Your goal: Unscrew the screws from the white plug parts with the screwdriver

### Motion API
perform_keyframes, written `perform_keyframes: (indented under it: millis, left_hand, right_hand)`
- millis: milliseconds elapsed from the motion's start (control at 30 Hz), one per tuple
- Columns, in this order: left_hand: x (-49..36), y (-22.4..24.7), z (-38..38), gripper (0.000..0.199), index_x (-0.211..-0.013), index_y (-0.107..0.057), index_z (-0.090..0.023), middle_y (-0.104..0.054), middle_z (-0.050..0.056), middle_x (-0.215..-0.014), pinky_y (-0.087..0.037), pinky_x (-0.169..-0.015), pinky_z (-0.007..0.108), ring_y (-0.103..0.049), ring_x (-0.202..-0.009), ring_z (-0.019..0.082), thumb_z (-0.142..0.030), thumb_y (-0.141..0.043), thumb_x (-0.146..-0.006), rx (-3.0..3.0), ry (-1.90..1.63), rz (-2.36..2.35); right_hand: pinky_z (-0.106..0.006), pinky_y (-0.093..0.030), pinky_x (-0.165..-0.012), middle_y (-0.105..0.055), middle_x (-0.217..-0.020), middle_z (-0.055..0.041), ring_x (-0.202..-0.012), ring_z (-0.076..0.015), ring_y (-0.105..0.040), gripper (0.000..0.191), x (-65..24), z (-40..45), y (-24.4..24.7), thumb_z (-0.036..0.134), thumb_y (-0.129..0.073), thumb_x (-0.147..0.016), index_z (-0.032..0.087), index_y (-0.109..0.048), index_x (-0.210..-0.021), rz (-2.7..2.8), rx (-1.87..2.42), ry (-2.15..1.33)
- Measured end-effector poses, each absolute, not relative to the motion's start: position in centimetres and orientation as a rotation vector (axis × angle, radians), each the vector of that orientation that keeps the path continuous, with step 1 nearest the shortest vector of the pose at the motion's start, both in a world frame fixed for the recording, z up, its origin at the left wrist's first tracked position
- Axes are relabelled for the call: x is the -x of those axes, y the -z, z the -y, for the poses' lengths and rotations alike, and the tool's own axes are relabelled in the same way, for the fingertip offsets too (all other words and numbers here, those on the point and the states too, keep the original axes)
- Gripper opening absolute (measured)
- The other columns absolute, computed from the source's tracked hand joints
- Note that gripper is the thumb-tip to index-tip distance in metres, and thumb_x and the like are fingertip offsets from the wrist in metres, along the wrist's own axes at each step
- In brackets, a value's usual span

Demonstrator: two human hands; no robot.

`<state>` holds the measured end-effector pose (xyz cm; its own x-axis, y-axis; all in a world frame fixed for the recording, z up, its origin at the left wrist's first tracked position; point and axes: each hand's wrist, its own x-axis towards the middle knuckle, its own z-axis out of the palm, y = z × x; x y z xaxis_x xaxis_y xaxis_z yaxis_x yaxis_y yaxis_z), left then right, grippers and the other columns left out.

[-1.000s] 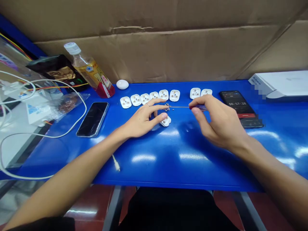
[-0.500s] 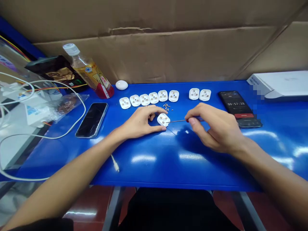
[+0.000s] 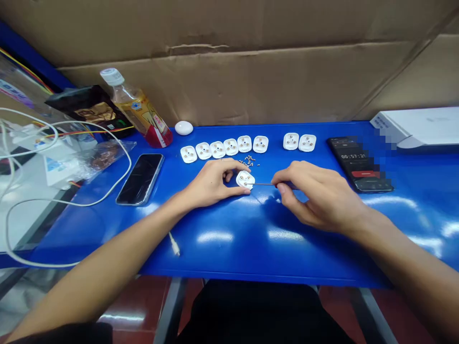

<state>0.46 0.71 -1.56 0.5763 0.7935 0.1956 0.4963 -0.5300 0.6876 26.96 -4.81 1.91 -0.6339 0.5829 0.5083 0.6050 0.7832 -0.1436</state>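
The person's left hand (image 3: pixel 215 182) is curved, its thumb and index finger parted by about the width of a white plug piece (image 3: pixel 242 180) and touching its edges on the near and far sides. The plug piece lies between those 2 fingertips with its metal fittings facing up. The right hand (image 3: pixel 317 193) has its thumb and index finger pinched together on a slim screwdriver (image 3: pixel 262 184), whose handle is mostly hidden in the grip. The shaft runs leftward from these fingertips, nearly level, and its tip meets the plug piece at the near metal fitting.

Just beyond the left fingertips lies a loose heap of small screws (image 3: pixel 247 160). Farther past the left fingers stands a row of 6 white pieces (image 3: pixel 217 149); beyond the right fingertips are 2 more white pieces (image 3: pixel 307 143), side by side. A dark phone (image 3: pixel 140 179) lies to the left of the left fingers, and another phone (image 3: pixel 353 162), showing a timer, lies beyond the right knuckles. A cable plug (image 3: pixel 174 245) rests nearer the person than the left fingers, on the blue table (image 3: pixel 251 248).
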Motion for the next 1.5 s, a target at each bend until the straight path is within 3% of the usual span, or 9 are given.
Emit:
perform_keyframes:
  millis: [433,633,833,900,1000,1100,1200,1367,1500]
  left_hand:
    - [-0.9,1.5,-0.3,0.041,-0.11,-0.075,-0.019,-0.062,-0.003,-0.079,-0.038,-0.065,0.027,-0.049,-0.068,0.013,-0.047,-0.087,-0.081,-2.223,-0.654,-1.066]
    - [-1.0,1.6,-0.3,0.043,-0.107,-0.076,-0.019,-0.059,-0.004,-0.074,-0.036,-0.063,0.027,-0.049,-0.066,0.013,-0.049,-0.088,-0.079,-2.176,-0.675,-1.093]
    - [-0.9,1.7,-0.3,0.043,-0.107,-0.076,-0.019,-0.06,-0.003,-0.075,-0.037,-0.063,0.027,-0.05,-0.067,0.013,-0.05,-0.088,-0.078,-2.159,-0.685,-1.071]
    - [-0.9,1.6,-0.3,0.042,-0.108,-0.076,-0.02,-0.061,-0.003,-0.077,-0.038,-0.064,0.027,-0.05,-0.068,0.013,-0.049,-0.088,-0.08,-2.167,-0.677,-1.063]
    - [-0.9,1.5,-0.2,0.042,-0.109,-0.076,-0.019,-0.062,-0.003,-0.078,-0.039,-0.065,0.028,-0.052,-0.069,0.013,-0.049,-0.086,-0.081,-2.185,-0.662,-1.057]
    - [-0.9,1.5,-0.2,0.043,-0.11,-0.075,-0.02,-0.062,-0.003,-0.079,-0.039,-0.065,0.027,-0.051,-0.069,0.013,-0.05,-0.086,-0.082,-2.204,-0.652,-1.051]
    - [-0.9,1.5,-0.2,0.041,-0.109,-0.074,-0.019,-0.063,-0.002,-0.08,-0.038,-0.065,0.027,-0.05,-0.07,0.013,-0.048,-0.085,-0.082,-2.213,-0.65,-1.038]
    - [-0.8,1.5,-0.2,0.043,-0.112,-0.074,-0.019,-0.064,-0.002,-0.081,-0.039,-0.066,0.027,-0.052,-0.07,0.014,-0.049,-0.085,-0.083,-2.203,-0.64,-1.033]
    - [-0.8,1.4,-0.2,0.043,-0.113,-0.074,-0.02,-0.065,-0.001,-0.086,-0.039,-0.068,0.028,-0.052,-0.072,0.014,-0.05,-0.084,-0.084,-2.227,-0.646,-1.017]
  right_hand:
    - [-0.032,-0.043,-0.062,-0.076,-0.08,-0.0042,-0.067,-0.0185,-0.07,0.014,-26.6,5.3,-1.9,0.018,-0.053,-0.101,0.017,-0.067,-0.1,2.4,1.012,0.143]
    - [-0.035,-0.023,-0.049,-0.055,-0.048,0.001,-0.041,-0.0163,-0.046,0.042,-26.6,5.4,-1.6,0.045,-0.052,-0.107,0.021,-0.06,-0.073,2.359,1.215,0.425]
    - [-0.034,-0.044,-0.066,-0.07,-0.085,-0.0067,-0.076,-0.0214,-0.064,0.022,-26.9,5.2,-2.7,0.024,-0.049,-0.107,0.021,-0.065,-0.093,2.589,0.978,0.213]
    - [-0.037,-0.048,-0.072,-0.072,-0.096,-0.0101,-0.085,-0.0249,-0.066,0.016,-27.1,5.1,-2.8,0.028,-0.054,-0.106,0.019,-0.067,-0.105,2.587,0.935,0.144]
    - [-0.04,-0.051,-0.071,-0.072,-0.089,-0.0102,-0.078,-0.0264,-0.066,0.024,-27.2,4.9,-2.6,0.037,-0.057,-0.105,0.015,-0.066,-0.112,2.496,0.987,0.101]
    - [-0.042,-0.054,-0.077,-0.073,-0.096,-0.0109,-0.087,-0.027,-0.067,0.014,-27.0,5.0,-2.4,0.02,-0.054,-0.103,0.017,-0.065,-0.111,2.464,0.908,0.004]
    - [-0.043,-0.056,-0.085,-0.072,-0.11,-0.0142,-0.101,-0.0289,-0.069,0.021,-26.8,5.1,-2.4,0.016,-0.056,-0.099,0.016,-0.062,-0.119,2.442,0.885,-0.097]
    - [-0.041,-0.055,-0.074,-0.074,-0.096,-0.0103,-0.083,-0.0262,-0.07,0.018,-26.9,5.1,-2.3,0.023,-0.055,-0.103,0.016,-0.063,-0.117,2.414,0.963,0.038]
    - [-0.041,-0.056,-0.085,-0.071,-0.109,-0.0127,-0.101,-0.0283,-0.068,0.023,-27.1,5.0,-2.4,0.014,-0.057,-0.096,0.018,-0.061,-0.119,2.46,0.824,-0.114]
